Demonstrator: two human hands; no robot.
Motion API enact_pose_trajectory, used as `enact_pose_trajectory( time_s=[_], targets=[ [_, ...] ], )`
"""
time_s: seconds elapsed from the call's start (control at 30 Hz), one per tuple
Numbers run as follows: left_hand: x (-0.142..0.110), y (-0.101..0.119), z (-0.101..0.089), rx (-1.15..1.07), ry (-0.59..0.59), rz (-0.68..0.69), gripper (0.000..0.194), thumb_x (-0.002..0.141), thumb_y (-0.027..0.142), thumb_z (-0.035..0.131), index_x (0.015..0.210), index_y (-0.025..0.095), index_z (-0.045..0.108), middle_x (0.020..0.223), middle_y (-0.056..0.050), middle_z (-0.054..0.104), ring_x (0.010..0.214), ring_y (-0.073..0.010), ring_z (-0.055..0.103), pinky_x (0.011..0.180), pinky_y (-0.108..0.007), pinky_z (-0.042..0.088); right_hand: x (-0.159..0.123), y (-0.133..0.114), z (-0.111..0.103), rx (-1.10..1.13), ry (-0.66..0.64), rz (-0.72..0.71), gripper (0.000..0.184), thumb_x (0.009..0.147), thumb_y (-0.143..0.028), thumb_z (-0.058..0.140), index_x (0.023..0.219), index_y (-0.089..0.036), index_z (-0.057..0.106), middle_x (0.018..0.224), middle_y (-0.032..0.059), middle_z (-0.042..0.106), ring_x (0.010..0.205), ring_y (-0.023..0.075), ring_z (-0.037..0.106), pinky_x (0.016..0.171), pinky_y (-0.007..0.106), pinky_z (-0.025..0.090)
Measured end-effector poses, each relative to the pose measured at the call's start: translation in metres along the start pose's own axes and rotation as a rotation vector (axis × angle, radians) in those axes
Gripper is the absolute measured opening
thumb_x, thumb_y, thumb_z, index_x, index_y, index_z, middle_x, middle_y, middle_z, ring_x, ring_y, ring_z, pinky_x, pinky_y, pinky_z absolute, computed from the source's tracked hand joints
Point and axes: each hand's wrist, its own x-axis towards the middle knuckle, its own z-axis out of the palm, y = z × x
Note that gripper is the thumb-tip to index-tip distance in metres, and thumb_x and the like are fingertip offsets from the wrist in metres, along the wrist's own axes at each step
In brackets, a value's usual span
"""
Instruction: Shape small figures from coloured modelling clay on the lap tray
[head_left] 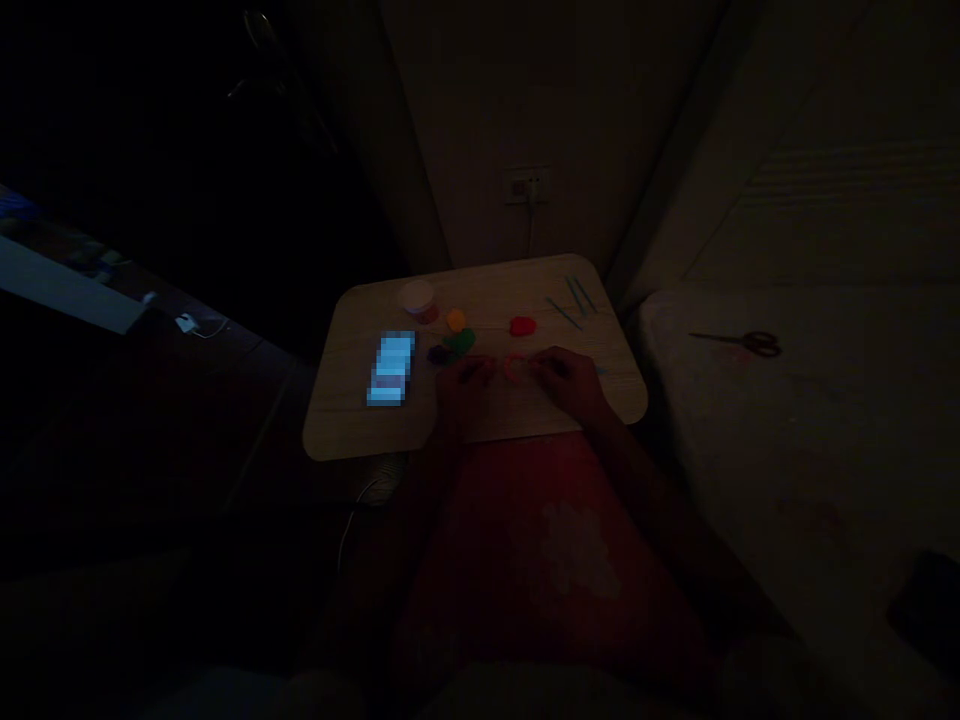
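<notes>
In dim light, a thin reddish strand [516, 368], which looks like rolled modelling clay, lies in a curved loop over the small wooden table [382, 435]. The fingers of my right hand [574, 383] are closed on its right end. My left hand [463, 388] is at the left side, its fingers bent around a reddish piece that is hard to make out. Just beyond my hands lie a red clay lump [523, 326], an orange lump [455, 320], a green lump [460, 342] and a dark blue lump [438, 355].
A lit phone [391, 368] lies left on the table, with a white tub [417, 298] behind it. Several thin bluish sticks [576, 296] are at the back right. Scissors [750, 343] rest on a pale surface to the right. A wall socket [526, 186] holds a plug.
</notes>
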Motion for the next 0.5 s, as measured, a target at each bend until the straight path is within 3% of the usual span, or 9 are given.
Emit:
enact_pose_trajectory(
  time_s=[0.13, 0.3, 0.5],
  targets=[
    [-0.0023, 0.0072, 0.0001, 0.017, -0.005, -0.015, 0.011, 0.066, 0.025, 0.08, 0.069, 0.016, 0.074, 0.071, -0.001, 0.072, 0.067, -0.0148, 0.063, 0.062, -0.024, 0.05, -0.0002, 0.0006, -0.0002, -0.014, 0.002, -0.013, 0.022, 0.085, -0.039, 0.068, 0.091, -0.019, 0.076, 0.078, 0.004, 0.074, 0.067, 0.0173, 0.063, 0.061, 0.028, 0.046],
    [-0.0026, 0.0087, 0.0006, 0.066, -0.02, -0.013, 0.017, 0.077, 0.03, 0.072, 0.067, 0.017, 0.074, 0.064, 0.0, 0.067, 0.062, -0.0133, 0.058, 0.058, -0.024, 0.047, -0.0006, 0.0001, -0.0003, -0.012, -0.002, -0.007, 0.021, 0.085, -0.038, 0.068, 0.091, -0.019, 0.077, 0.08, 0.0045, 0.075, 0.068, 0.0178, 0.063, 0.063, 0.029, 0.046],
    [0.0, -0.0003, -0.002, 0.047, -0.059, 0.085, 0.014, 0.079, 0.031, 0.072, 0.079, 0.019, 0.079, 0.079, -0.003, 0.075, 0.074, -0.0164, 0.066, 0.072, -0.028, 0.053, 0.0, 0.002, 0.0, -0.013, -0.003, -0.019, 0.022, 0.086, -0.039, 0.068, 0.09, -0.019, 0.076, 0.076, 0.0035, 0.073, 0.066, 0.0167, 0.061, 0.06, 0.028, 0.044]
  ],
)
